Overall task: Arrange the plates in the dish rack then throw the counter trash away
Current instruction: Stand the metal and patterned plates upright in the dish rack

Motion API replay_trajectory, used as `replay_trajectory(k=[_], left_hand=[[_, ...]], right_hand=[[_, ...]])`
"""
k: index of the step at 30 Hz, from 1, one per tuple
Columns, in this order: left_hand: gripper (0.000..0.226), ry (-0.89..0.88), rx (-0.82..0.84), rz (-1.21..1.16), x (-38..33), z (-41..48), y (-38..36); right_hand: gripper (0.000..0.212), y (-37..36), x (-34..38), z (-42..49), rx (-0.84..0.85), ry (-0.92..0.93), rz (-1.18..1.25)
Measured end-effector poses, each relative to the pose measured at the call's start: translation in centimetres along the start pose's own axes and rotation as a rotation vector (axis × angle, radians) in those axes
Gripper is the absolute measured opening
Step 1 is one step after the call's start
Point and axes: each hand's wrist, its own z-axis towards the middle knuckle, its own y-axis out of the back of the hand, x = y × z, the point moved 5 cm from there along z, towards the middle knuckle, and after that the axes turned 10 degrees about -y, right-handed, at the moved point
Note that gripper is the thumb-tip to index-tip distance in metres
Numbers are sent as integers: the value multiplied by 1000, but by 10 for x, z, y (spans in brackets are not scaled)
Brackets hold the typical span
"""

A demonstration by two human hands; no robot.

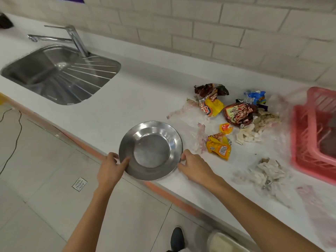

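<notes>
At the front edge of the counter point(145, 99) lies one steel plate point(151, 151), flat and upright. The left hand point(111, 168) pinches its near-left rim, thumb on top. The right hand point(194, 166) has curled fingertips at the opposite rim, grip unconfirmed. The plate is judged light, rigid and slick, and the broad rim is the place to hold. Crumpled wrappers point(218, 113) and tissue point(269, 173) lie between plate and pink dish rack point(312, 135), so carry it over them. The sink point(60, 73) is well to the left.
</notes>
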Motion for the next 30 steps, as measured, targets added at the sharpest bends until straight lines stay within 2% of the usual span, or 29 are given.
replay_trajectory(k=[2,8,13,20,23,27,29,30], left_hand=[[38,7,54,26,3,5,-2],[52,-5,112,28,3,16,11],[57,-72,84,81,-7,20,31],[38,-56,38,-667,-26,14,39],[30,-88,38,-766,-41,6,37],[27,-101,88,-906,-63,-4,23],[26,-98,134,-941,-81,-9,11],[26,-93,159,-953,-91,-12,3]], right_hand=[[29,-8,-5,0,11,-29,34],[31,-21,-19,4,33,-136,227],[32,-26,-21,5,60,-169,316],[27,-23,-21,4,86,-175,414],[27,-14,-22,-3,95,-188,539],[24,14,-26,-16,88,-162,934],[15,37,-32,-24,46,-117,993],[18,49,-36,-28,19,-101,998]])
